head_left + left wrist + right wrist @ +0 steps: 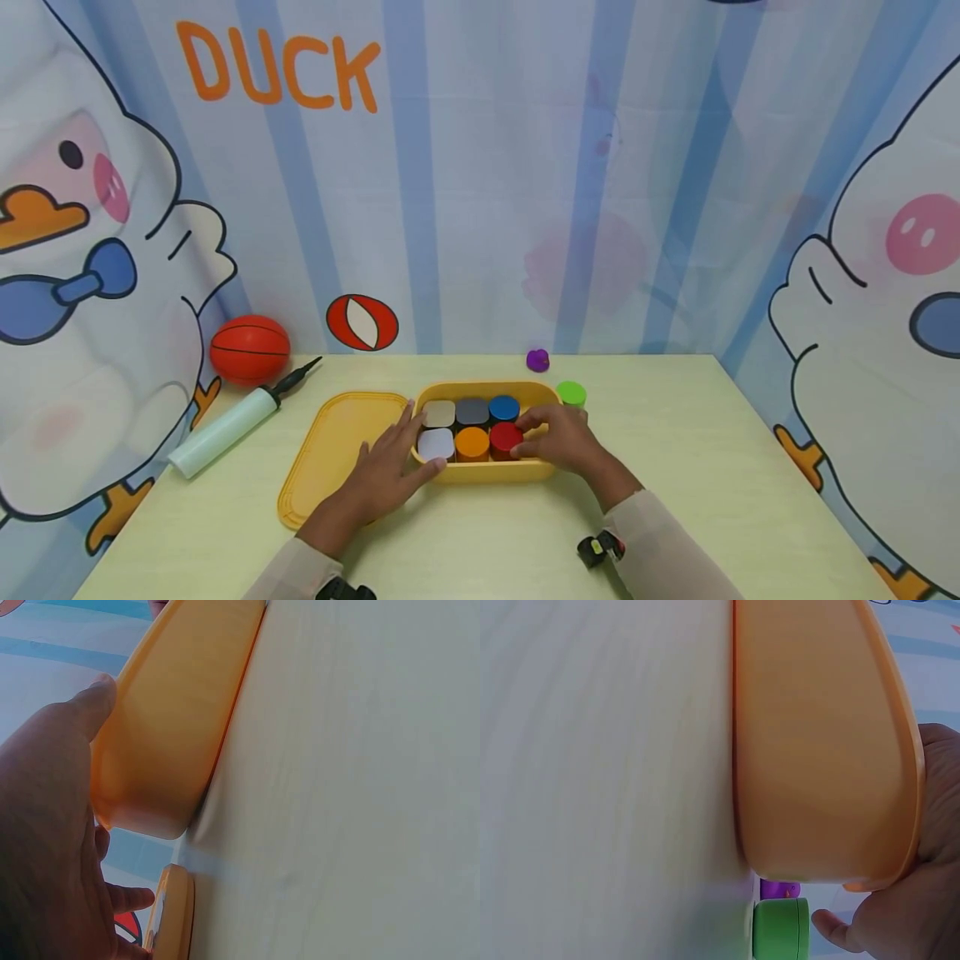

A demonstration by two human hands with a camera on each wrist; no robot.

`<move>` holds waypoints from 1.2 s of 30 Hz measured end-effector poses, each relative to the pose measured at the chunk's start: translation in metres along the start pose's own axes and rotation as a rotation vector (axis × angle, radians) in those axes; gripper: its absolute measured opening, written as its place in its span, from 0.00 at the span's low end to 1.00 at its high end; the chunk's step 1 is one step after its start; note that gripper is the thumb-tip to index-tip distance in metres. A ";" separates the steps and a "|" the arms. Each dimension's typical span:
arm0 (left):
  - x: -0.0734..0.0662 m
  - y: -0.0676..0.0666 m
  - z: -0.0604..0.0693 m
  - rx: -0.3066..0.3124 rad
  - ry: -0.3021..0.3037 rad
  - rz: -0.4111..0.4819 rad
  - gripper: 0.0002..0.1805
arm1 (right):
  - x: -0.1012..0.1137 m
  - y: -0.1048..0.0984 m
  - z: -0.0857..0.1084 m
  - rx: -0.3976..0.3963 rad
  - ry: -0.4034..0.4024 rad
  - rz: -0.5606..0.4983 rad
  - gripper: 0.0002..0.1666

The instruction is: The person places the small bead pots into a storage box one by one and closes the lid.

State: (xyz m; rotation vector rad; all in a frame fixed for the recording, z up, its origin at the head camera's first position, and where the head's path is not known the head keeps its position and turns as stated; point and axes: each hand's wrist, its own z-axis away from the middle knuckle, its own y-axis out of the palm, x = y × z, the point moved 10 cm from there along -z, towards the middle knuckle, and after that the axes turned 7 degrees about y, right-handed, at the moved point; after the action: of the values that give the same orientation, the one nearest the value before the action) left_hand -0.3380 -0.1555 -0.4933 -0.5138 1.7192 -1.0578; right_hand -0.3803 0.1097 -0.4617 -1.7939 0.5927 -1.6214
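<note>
Even light, soft faint shadows.

You have two hands in view: one left hand [386,468] and one right hand [561,435]. On your one table [742,475] there are one yellow box [495,473] and one lid [326,462]. You can count six pots [472,446] inside the box plus one green pot [572,393] outside, seven altogether. You also have one pump [227,433], one red ball [250,350] and one small purple thing [537,360]. You face one printed ball [362,322] and two large printed figures [105,358].
</note>
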 end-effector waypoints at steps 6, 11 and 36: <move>0.000 0.001 0.000 -0.002 0.001 -0.003 0.50 | -0.003 -0.001 0.000 -0.003 0.000 -0.031 0.15; -0.001 0.001 0.000 -0.001 0.005 0.001 0.50 | -0.010 -0.006 0.001 -0.026 0.018 -0.109 0.15; -0.002 -0.001 0.001 0.003 0.008 -0.003 0.50 | -0.051 -0.056 -0.005 -0.409 -0.076 -0.317 0.24</move>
State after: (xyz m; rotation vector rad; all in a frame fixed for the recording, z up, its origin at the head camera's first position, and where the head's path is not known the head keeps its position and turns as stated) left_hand -0.3358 -0.1549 -0.4911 -0.5113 1.7242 -1.0652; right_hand -0.3971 0.1835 -0.4573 -2.3366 0.6670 -1.7167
